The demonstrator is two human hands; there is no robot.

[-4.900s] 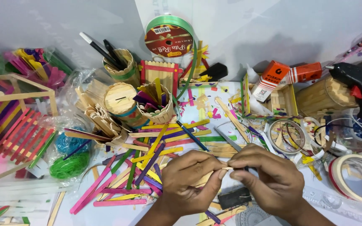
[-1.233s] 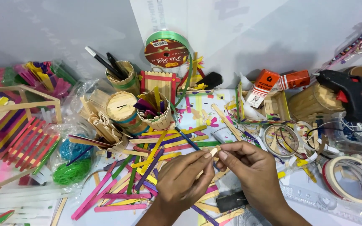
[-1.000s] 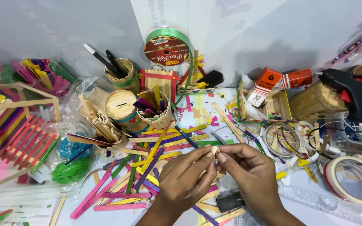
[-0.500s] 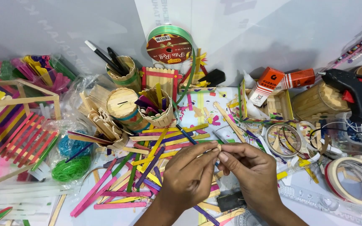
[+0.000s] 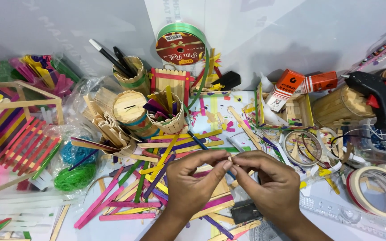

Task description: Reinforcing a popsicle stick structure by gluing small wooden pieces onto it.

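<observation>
My left hand [image 5: 197, 184] and my right hand [image 5: 270, 184] meet fingertip to fingertip over a heap of coloured craft sticks [image 5: 157, 178]. Together they pinch a small pale wooden stick piece [image 5: 230, 159], most of it hidden by the fingers. Both hands hover just above the table, near a blue pen [image 5: 197, 140] lying among the sticks.
A green ribbon spool [image 5: 180, 42] stands at the back by stick-built cups [image 5: 129, 107] holding markers. A black glue gun [image 5: 378, 96] and tape rolls [image 5: 376, 189] lie right. A stick-frame house [image 5: 18, 129] and green cord [image 5: 74, 176] sit left. An orange glue box [image 5: 284, 87] lies behind.
My hands stayed together over the stick pile, shifting slightly as the fingers work the small piece. Nothing else on the table moved.
</observation>
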